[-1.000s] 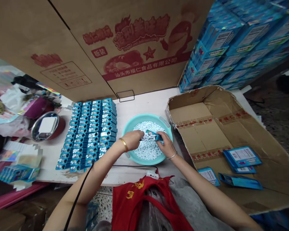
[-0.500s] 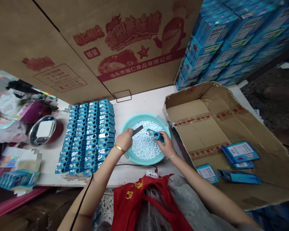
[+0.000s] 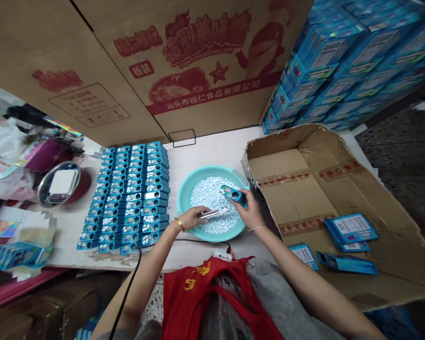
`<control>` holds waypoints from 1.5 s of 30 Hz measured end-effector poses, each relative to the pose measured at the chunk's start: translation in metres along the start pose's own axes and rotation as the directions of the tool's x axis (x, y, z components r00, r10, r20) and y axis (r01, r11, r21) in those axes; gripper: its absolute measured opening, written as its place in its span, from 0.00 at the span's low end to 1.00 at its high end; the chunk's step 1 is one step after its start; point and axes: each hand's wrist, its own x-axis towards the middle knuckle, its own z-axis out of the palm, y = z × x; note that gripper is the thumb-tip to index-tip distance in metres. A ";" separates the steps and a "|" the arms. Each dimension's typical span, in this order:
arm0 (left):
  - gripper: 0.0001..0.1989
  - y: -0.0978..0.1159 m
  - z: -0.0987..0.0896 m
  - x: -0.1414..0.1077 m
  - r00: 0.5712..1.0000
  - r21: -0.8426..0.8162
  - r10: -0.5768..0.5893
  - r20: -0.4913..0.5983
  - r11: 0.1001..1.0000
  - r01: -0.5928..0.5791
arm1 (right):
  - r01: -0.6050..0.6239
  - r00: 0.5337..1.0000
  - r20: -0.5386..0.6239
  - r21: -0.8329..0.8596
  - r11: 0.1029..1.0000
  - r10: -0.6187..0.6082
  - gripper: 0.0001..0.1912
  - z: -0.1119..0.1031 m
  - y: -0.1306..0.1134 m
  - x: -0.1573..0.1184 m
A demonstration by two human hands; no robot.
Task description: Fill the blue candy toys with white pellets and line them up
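Note:
A turquoise basin (image 3: 186, 189) in front of me holds many small pale candies (image 3: 207, 189). My left hand (image 3: 194, 218) is closed around a metal scoop (image 3: 209, 214), a narrow trough-like tool whose far end lies among the candies. In my right hand (image 3: 250, 210) is a small blue candy box (image 3: 231, 192), tilted above the basin's right part. A dark round hole shows in the box's upper face, with a few white candies at its far left end. The scoop's tip is below the box and apart from it.
Rows of blue boxes (image 3: 132, 198) stand left of the basin. An open cardboard carton (image 3: 286, 189) with several blue packs (image 3: 352, 226) stands at the right. Behind rises a large printed carton (image 3: 198, 61), beside stacked blue packs (image 3: 311, 71). A metal bowl (image 3: 78, 186) sits far left.
My left hand has lowered and turned the scoop, bringing its end down into the candies. The box in my right hand has shifted slightly and stays over the basin.

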 end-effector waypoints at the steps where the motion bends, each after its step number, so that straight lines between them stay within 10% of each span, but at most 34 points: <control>1: 0.18 0.004 -0.009 -0.006 1.000 -0.044 0.012 -0.010 0.999 -0.013 | 0.001 1.000 -0.002 0.001 1.000 -0.001 0.18 0.001 0.000 0.000; 7: 0.17 0.071 -0.046 -0.024 0.996 0.288 0.033 -0.082 0.958 -0.008 | 0.060 0.996 0.074 -0.021 0.998 -0.059 0.16 0.007 -0.001 -0.006; 16: 0.16 0.160 -0.034 -0.041 0.967 0.783 -0.163 -0.194 0.569 0.253 | 0.087 0.991 0.096 0.011 0.996 -0.088 0.15 0.017 -0.010 -0.017; 20: 0.15 0.133 -0.039 -0.055 0.947 0.604 -0.058 -0.316 0.758 0.248 | 0.026 0.992 0.117 0.129 0.991 -0.041 0.17 0.017 -0.014 -0.024; 25: 0.36 0.080 -0.014 -0.060 0.910 0.265 0.106 -0.400 0.964 0.004 | -0.113 0.960 0.278 0.347 0.931 0.013 0.22 0.026 -0.034 -0.049; 29: 0.22 0.055 0.017 -0.084 0.925 0.163 0.095 -0.367 0.986 -0.037 | -0.144 0.894 0.446 0.380 0.914 -0.045 0.23 0.037 -0.060 -0.076; 40: 0.15 -0.043 0.051 -0.231 0.759 0.017 -0.288 -0.584 0.931 0.366 | -0.007 0.687 0.704 0.253 0.967 -0.180 0.19 0.044 -0.101 -0.104; 45: 0.21 -0.119 0.042 -0.223 0.723 0.092 -0.262 -0.639 0.907 0.410 | -0.023 0.820 0.563 0.213 0.977 -0.104 0.15 0.007 -0.089 -0.077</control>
